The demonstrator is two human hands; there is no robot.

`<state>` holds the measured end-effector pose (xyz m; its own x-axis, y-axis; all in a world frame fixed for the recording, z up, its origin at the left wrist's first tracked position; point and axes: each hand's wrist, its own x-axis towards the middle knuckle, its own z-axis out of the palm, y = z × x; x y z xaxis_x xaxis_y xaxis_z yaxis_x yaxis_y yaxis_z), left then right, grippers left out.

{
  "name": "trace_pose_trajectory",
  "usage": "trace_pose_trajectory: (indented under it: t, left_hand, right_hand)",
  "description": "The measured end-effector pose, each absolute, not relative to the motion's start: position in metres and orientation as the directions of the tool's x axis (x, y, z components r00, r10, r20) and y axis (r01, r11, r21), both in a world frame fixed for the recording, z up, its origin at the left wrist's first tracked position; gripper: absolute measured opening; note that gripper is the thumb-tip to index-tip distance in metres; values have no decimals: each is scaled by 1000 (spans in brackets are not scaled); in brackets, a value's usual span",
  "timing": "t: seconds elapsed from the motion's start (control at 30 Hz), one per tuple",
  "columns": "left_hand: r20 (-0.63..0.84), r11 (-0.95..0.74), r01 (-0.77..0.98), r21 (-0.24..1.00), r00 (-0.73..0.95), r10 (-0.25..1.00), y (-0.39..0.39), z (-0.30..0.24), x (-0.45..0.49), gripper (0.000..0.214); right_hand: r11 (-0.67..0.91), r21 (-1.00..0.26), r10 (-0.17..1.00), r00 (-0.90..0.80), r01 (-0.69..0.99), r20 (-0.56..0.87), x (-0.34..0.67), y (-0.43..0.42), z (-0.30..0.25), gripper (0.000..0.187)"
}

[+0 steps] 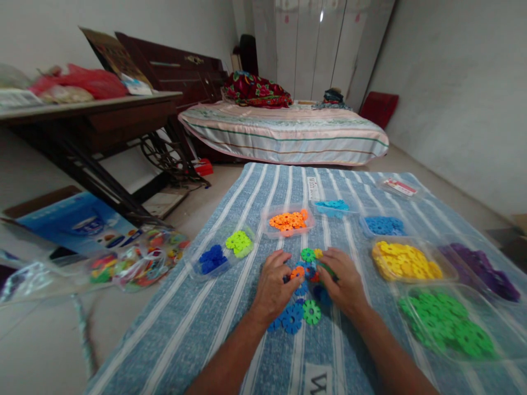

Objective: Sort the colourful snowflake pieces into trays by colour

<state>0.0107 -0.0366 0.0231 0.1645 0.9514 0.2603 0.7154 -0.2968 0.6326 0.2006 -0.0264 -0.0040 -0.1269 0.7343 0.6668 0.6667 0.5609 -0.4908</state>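
Both my hands rest on a small cluster of joined plastic snowflake discs (pixel 307 274) on the blue striped cloth (pixel 230 307). My left hand (pixel 274 288) is closed, pinching the cluster near an orange disc (pixel 297 271). My right hand (pixel 345 282) is closed on the cluster's right side, fingers pressed against red and green pieces. A green disc (pixel 307 254) and a small yellow one stick up at the far end. Nearer me, a blue disc (pixel 292 318) and a green disc (pixel 312 311) lie at the cluster's edge.
Clear trays hold sorted discs: orange (pixel 288 220), blue and lime (pixel 224 252), cyan (pixel 332 206), blue (pixel 385 225), yellow (pixel 405 260), purple (pixel 483 269), green (pixel 448 321). A bag of mixed discs (pixel 135 263) lies on the floor left. A bed (pixel 284 131) and a dark table (pixel 90 118) stand behind.
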Motion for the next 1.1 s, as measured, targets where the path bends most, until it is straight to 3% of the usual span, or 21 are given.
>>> trace_pose_trajectory:
  t: [0.23,0.43,0.67,0.87,1.1]
  left_hand:
    - [309,-383,716,584,241,920,-39,23,14,15]
    - [310,-352,713,607,196,931,-37,24,9,6]
    - [289,-310,765,564,169,942,-34,14,2,15]
    - [237,-331,816,473,244,940,-37,8,3,29]
    - [199,-336,799,499,272,942,-39,12,4,40]
  right_hand:
    - [648,-506,729,-272,569,628,177,-37,0,20]
    - [560,-646,806,-162,518,569,177,-37,-1,11]
    - [394,-787,880,52,474,472,187,-31,-6,15]
    - [324,-839,897,139,436,419,190,-29,-10,16]
    - [332,-848,894,151,413,423,190,-28,-11,15]
